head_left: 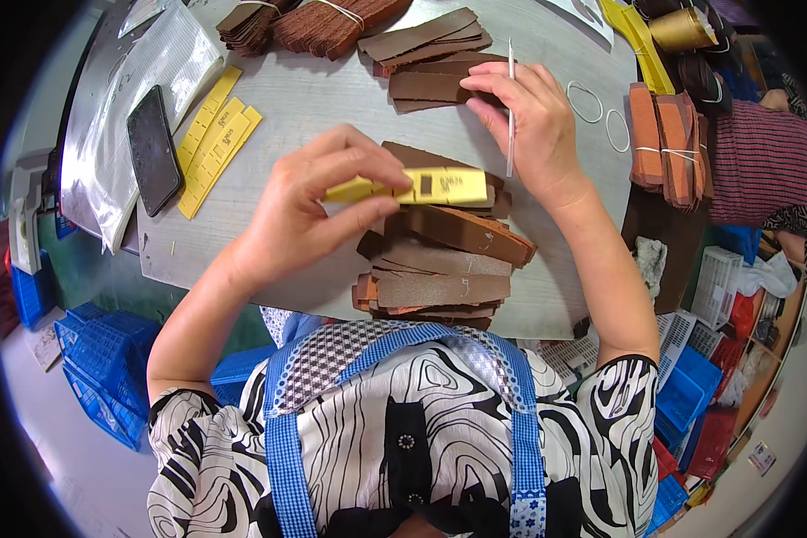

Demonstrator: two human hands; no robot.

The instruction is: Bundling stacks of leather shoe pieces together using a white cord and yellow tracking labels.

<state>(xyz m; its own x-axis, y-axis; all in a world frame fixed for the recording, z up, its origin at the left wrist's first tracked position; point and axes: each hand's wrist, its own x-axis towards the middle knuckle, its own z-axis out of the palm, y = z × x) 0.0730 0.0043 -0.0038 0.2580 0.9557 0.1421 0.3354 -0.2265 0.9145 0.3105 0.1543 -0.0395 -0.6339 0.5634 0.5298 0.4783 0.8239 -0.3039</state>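
My left hand [318,193] pinches a flat yellow template [464,186] with a small rectangular slot, above several brown leather strips. Between the fingers of my right hand [547,125] is a thin white marking pen [511,143], held nearly upright. The thumb and fingertips of that hand meet the right end of a dark brown leather strip [430,87] in a fanned pile; whether they grip it I cannot tell. Nearer my body lie stacked leather strips [444,289], some with small pale marks. The template partly hides the strips under it.
At left, more yellow templates [220,143] lie beside a black phone [155,152] and a clear plastic bag [143,90]. Banded leather bundles [341,22] sit at the back, another bundle [668,148] at right. Rubber bands [585,103] lie near my right hand. Another person's striped clothing [767,157] shows at right.
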